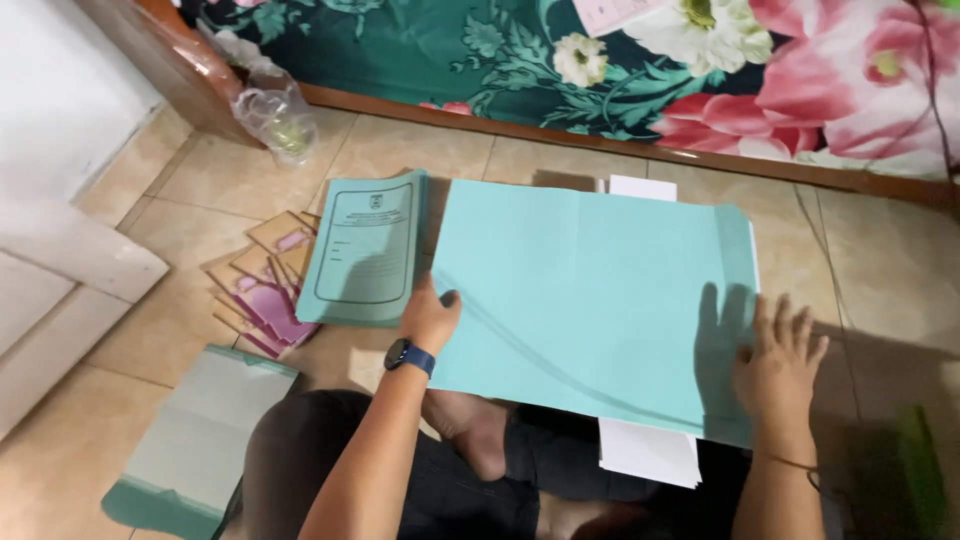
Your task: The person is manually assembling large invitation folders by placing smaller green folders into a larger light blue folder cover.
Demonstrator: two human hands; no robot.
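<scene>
A large light teal paper folder (590, 290) lies opened flat over my lap and the tiled floor. My left hand (430, 315), with a dark watch on the wrist, grips its left edge, thumb on top. My right hand (780, 355) rests flat with fingers spread on the folder's lower right corner. White sheets (650, 452) stick out from under the folder's near edge, and another white sheet (642, 187) shows at its far edge.
A stack of printed teal folders (365, 250) lies left of my left hand. Brown and pink envelopes (265, 285) fan out beside it. Another teal folder (195, 440) lies at lower left. A clear plastic bag (275, 115) sits by the floral-covered mattress (620, 60).
</scene>
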